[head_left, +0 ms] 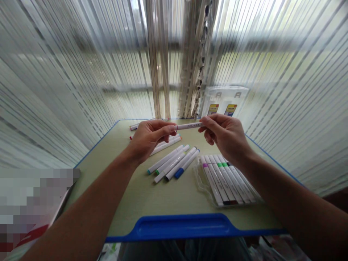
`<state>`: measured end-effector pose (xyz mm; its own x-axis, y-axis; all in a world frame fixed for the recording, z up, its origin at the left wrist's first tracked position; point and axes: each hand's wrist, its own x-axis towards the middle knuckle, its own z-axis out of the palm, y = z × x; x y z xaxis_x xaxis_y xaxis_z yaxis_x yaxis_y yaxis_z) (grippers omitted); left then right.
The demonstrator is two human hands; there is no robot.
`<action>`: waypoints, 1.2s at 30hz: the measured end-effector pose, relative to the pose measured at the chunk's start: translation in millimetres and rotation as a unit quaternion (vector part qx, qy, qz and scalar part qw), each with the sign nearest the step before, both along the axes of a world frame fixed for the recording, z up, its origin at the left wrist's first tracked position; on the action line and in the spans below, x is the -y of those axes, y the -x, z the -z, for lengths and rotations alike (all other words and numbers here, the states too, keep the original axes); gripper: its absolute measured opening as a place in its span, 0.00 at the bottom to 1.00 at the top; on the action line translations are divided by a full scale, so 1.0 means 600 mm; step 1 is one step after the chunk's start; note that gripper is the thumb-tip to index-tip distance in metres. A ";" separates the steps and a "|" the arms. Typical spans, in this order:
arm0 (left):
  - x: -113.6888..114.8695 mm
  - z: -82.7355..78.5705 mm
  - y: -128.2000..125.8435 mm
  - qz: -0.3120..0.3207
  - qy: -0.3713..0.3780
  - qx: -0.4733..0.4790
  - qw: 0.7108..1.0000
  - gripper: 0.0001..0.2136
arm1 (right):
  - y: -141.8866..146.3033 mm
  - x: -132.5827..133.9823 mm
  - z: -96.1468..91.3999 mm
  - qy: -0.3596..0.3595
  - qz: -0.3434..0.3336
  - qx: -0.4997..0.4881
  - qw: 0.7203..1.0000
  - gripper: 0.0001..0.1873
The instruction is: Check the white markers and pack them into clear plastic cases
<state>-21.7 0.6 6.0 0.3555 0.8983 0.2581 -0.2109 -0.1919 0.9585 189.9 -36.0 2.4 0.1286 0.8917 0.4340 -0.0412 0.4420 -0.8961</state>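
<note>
A white marker (189,125) is held level above the table between my two hands. My left hand (150,136) pinches its left end, by a thin reddish band. The right end is pinched by my right hand (221,130), whose fingers cover that tip. Below lie several loose white markers (174,163) with coloured ends, fanned out on the tabletop. Under my right wrist, a clear plastic case (199,177) holds a row of white markers (223,179) with purple, green and dark bands; my forearm hides part of it.
The pale green table (130,214) has a blue edge and a blue front tray (182,226). More markers (134,127) lie at the back left. A clear case lid (227,94) with yellow labels stands at the back, before pleated curtains (122,65). A blurred-out object (29,210) is at left.
</note>
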 end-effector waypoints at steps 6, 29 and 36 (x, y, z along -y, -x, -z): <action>-0.002 0.002 0.001 -0.009 -0.001 -0.009 1.000 0.09 | 0.001 0.001 0.001 -0.005 -0.008 0.006 1.000 0.09; 0.003 0.001 0.001 0.002 -0.015 -0.033 0.999 0.11 | 0.003 0.004 0.002 0.005 -0.046 0.056 0.997 0.15; -0.005 0.009 0.004 0.002 -0.042 -0.040 0.998 0.12 | 0.002 0.004 0.002 0.004 -0.053 0.063 0.997 0.15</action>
